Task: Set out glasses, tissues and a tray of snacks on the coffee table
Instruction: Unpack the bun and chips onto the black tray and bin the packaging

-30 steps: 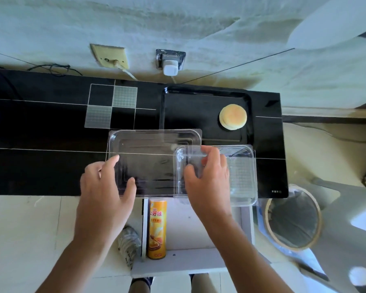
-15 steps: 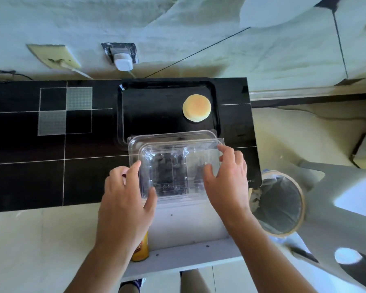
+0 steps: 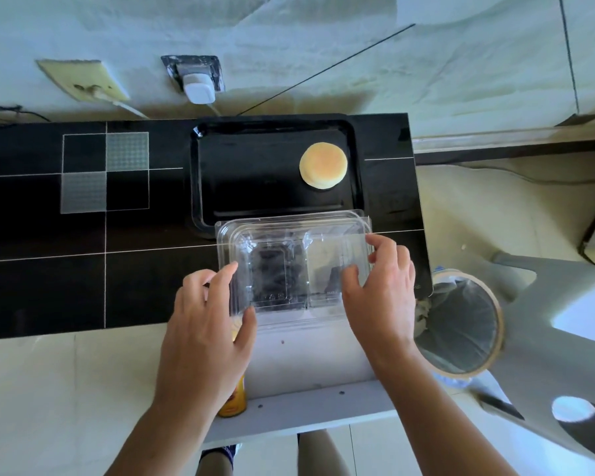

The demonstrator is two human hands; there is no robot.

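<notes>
A clear plastic clamshell box (image 3: 291, 266) lies folded shut at the near edge of the black glossy coffee table (image 3: 134, 269). My left hand (image 3: 210, 324) grips its left side, thumb on the front rim. My right hand (image 3: 380, 293) holds its right side, fingers on the lid. Behind the box sits a black tray (image 3: 255, 173) holding one round golden cake (image 3: 323, 165) at its right end. No glasses or tissues are in view.
A yellow snack can (image 3: 234, 400) lies on a white shelf (image 3: 306, 389) below the table, mostly hidden by my left wrist. A round waste bin (image 3: 461, 321) stands to the right of the table. A wall with a plugged charger (image 3: 197, 91) is behind.
The clamshell box was lying open in two halves a second ago; its lid has been folded over and both hands now hold it closed. The view shifted right.
</notes>
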